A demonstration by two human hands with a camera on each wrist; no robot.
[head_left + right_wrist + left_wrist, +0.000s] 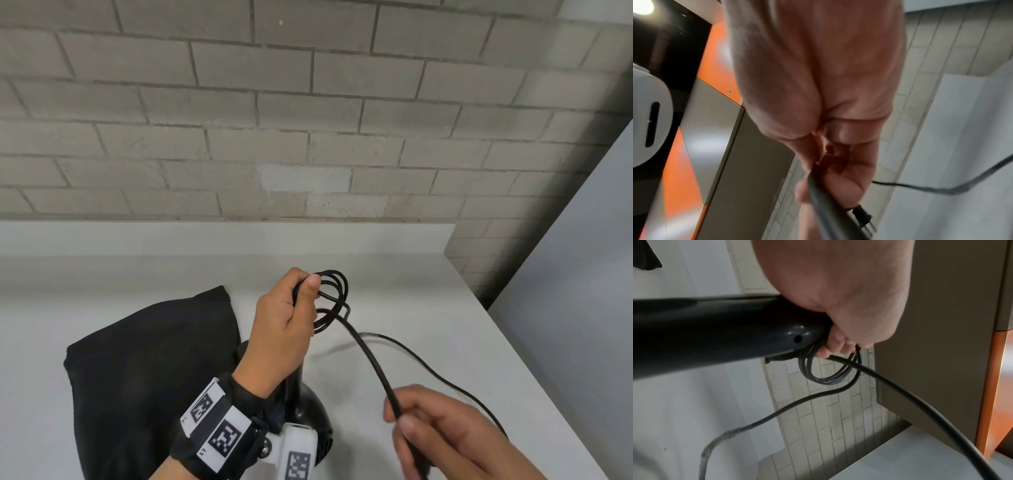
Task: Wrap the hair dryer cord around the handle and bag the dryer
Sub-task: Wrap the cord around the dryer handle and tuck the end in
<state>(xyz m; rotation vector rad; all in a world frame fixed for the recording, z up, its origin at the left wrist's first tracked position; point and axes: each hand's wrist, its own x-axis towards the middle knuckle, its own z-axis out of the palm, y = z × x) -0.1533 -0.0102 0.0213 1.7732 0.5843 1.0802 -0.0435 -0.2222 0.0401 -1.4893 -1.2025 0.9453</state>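
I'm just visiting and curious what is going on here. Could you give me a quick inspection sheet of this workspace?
Surface: white table, set against the wall.
Job's things: black dryer stands on the table; black bag lies flat to its left.
Clutter: nothing seen.
Hands: left hand grips the handle end and pins the coils against it; right hand pinches the loose cord.
Cables: cord makes several loops at the handle end; the rest trails over the table; plug shows by the right hand.
Surroundings: grey brick wall; grey and orange cabinet nearby.
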